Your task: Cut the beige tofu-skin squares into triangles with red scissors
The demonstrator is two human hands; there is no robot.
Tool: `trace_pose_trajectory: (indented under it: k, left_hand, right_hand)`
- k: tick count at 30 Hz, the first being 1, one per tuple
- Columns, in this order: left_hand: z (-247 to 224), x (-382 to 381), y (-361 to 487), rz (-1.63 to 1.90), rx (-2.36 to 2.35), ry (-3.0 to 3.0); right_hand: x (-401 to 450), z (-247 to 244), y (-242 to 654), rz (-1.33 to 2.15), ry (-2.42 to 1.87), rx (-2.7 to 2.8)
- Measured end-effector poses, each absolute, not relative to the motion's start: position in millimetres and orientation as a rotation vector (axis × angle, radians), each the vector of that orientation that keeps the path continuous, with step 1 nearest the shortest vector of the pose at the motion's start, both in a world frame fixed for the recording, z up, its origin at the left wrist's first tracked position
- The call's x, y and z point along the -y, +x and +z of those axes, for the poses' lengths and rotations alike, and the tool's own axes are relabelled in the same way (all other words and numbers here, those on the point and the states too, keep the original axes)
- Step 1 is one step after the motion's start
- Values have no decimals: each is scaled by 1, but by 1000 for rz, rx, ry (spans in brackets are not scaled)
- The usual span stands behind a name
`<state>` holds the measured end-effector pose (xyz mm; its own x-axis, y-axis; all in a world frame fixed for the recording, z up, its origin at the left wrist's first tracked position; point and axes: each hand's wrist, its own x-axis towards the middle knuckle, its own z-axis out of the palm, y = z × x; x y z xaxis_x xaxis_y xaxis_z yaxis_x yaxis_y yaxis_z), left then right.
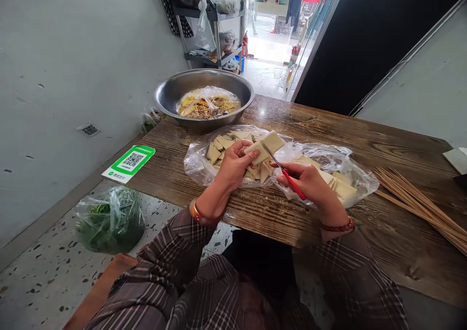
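My left hand [239, 162] is closed on a pale rectangular tofu sheet [273, 143], thumb on top, above a plastic bag [195, 162] of cut triangular pieces [217, 147]. In my right hand [304, 179] are red-handled scissors [290, 182], their blades lying across the middle of the sheet. Whether the blades have cut through I cannot tell. Just beyond the right hand lies a second clear bag [361, 182] with uncut pale sheets [343, 189] in it.
At the back left of the wooden table [386, 242] stands a large steel bowl [166, 96] holding bagged skewered food. A green QR card [131, 162] lies at the left edge, thin wooden sticks [419, 199] at the right. A bag of greens [111, 223] rests below, left.
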<state>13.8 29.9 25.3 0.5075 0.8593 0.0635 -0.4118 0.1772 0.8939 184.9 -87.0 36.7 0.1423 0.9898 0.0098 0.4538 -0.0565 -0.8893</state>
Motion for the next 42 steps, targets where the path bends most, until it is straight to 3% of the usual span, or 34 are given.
trace_pose_trajectory:
  k: [29,42]
  left_hand:
    - [18,-29,18,1012,-589,1181]
    - [19,-38,15,1076,-513,831]
  right_hand:
    - [82,33,183,865,-1576,1307]
    - [82,27,182,822,-1600,1385]
